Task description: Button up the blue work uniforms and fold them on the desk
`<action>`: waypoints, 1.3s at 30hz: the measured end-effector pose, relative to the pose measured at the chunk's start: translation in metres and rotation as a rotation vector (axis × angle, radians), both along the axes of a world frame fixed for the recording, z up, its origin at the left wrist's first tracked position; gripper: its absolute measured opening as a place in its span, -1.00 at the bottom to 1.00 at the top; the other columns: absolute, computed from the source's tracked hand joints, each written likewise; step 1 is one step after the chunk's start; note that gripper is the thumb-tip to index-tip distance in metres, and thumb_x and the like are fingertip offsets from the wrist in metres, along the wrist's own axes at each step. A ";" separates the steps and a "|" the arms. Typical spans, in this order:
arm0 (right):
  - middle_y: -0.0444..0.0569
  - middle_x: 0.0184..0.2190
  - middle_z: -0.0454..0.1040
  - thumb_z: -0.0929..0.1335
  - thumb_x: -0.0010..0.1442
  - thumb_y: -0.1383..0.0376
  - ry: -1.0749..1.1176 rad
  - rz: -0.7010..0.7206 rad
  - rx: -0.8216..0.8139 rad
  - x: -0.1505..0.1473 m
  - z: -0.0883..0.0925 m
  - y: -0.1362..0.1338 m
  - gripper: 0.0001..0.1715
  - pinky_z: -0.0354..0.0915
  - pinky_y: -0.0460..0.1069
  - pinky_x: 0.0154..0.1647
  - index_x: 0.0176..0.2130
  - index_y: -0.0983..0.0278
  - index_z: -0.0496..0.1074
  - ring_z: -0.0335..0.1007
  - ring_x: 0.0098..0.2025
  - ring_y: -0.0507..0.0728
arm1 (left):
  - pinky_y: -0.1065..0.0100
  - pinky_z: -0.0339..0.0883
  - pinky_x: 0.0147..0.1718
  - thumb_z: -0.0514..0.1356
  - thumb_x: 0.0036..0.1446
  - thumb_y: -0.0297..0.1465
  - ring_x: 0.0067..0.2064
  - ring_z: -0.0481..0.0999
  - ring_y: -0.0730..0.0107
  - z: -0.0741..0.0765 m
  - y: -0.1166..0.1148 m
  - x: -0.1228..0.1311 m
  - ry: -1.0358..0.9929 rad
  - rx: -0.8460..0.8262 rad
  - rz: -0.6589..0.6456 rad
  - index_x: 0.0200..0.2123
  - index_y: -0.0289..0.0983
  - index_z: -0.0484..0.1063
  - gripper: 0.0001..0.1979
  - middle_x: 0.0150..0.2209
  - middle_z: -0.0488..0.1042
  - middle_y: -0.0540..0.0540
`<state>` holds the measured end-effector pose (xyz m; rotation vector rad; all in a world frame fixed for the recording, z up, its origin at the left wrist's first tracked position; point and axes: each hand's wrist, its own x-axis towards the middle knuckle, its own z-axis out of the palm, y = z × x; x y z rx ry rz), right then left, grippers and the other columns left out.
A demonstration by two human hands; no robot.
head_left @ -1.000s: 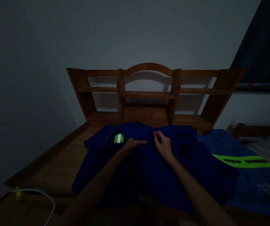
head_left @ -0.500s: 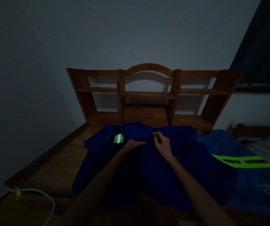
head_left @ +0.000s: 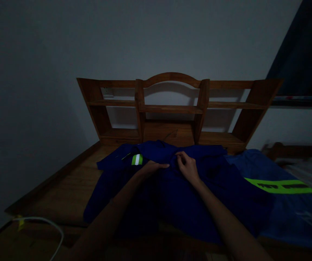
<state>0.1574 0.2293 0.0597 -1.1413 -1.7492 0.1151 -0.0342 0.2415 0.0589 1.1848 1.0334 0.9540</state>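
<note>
A dark blue garment (head_left: 183, 214) lies spread over the wooden desk, with a green and white reflective patch (head_left: 137, 159) on its left part. My left hand (head_left: 153, 167) rests at the garment's middle, its thumb pointing right and its other fingers hidden in the cloth. Just to the right, my right hand (head_left: 186, 165) pinches the blue cloth between thumb and fingertips. A short gap of fabric separates the two hands. The dim light hides the detail of the folds.
Behind the garment stands a wooden shelf unit (head_left: 171, 109) against the wall. A lighter blue cloth with a yellow-green band (head_left: 281, 186) lies at the right. A pale cable (head_left: 47, 220) curves over the near left of the desk (head_left: 66, 188).
</note>
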 end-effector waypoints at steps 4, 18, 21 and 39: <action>-0.13 -0.43 0.47 0.17 0.24 0.27 -0.005 0.000 -0.005 0.000 0.001 -0.001 -0.76 0.26 -0.08 -0.33 -0.20 0.19 0.38 0.41 -0.41 0.06 | 0.18 0.39 -0.15 0.44 -0.36 -0.30 -0.18 0.53 0.13 -0.001 0.000 -0.001 0.010 -0.055 -0.013 -0.18 -0.29 0.50 -0.45 -0.15 0.54 -0.16; -0.12 -0.42 0.48 0.17 0.23 0.29 -0.003 0.007 -0.010 0.000 0.003 -0.003 -0.76 0.27 -0.08 -0.31 -0.20 0.19 0.39 0.42 -0.40 0.06 | 0.30 0.38 -0.29 0.42 -0.33 -0.26 -0.35 0.52 0.26 -0.003 0.005 -0.004 0.081 -0.061 -0.039 -0.34 -0.32 0.53 -0.59 -0.37 0.56 -0.09; -0.12 -0.42 0.48 0.17 0.23 0.28 -0.012 -0.002 -0.013 0.000 0.002 -0.002 -0.76 0.27 -0.08 -0.31 -0.20 0.19 0.39 0.42 -0.40 0.07 | 0.31 0.36 -0.29 0.39 -0.27 -0.23 -0.38 0.51 0.28 -0.005 0.008 -0.005 0.071 -0.076 -0.084 -0.46 -0.33 0.53 -0.69 -0.49 0.53 -0.08; -0.13 -0.48 0.45 0.17 0.23 0.26 -0.026 -0.006 -0.010 0.000 0.002 -0.003 -0.74 0.23 -0.10 -0.38 -0.20 0.18 0.40 0.39 -0.46 0.07 | 0.20 0.31 0.00 0.34 -0.21 -0.34 -0.18 0.54 0.22 -0.010 0.010 -0.008 -0.044 -0.017 -0.166 -0.42 -0.32 0.56 -0.78 -0.31 0.57 -0.18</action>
